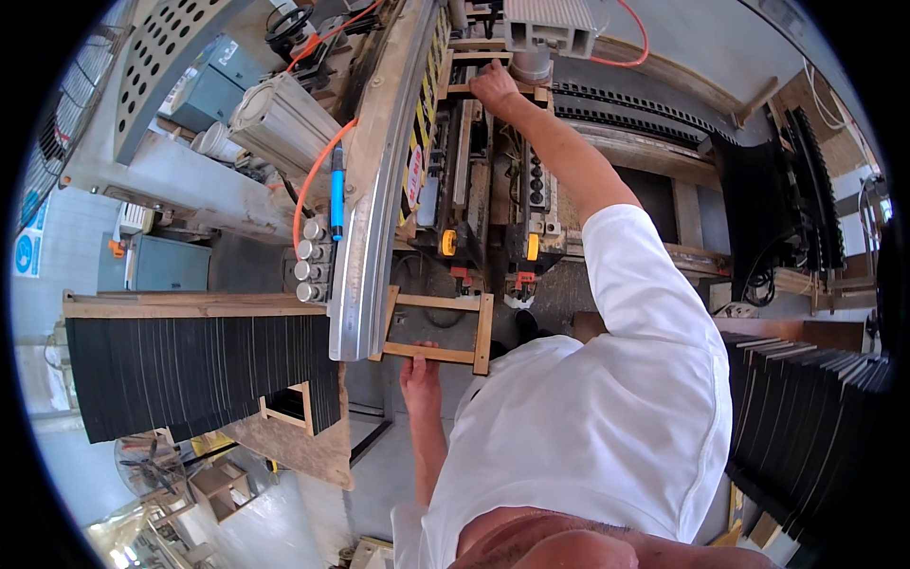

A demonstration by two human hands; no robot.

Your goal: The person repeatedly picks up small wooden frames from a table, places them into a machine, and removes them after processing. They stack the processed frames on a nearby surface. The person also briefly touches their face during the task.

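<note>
The left hand (420,375) is gripping the near rail of a small wooden frame (436,327), fingers curled over its edge, holding it against the curved metal guard (374,190) at the machine's front. The right hand (493,83) is reaching far across the machine (483,190), fingers closed on a second wooden frame (493,76) under a grey block (548,28). With the body stretched this far, the near frame is likely slipping or tilting if the left grip loosens. The sleeve (635,256) is passing just above moving parts and could be catching there.
</note>
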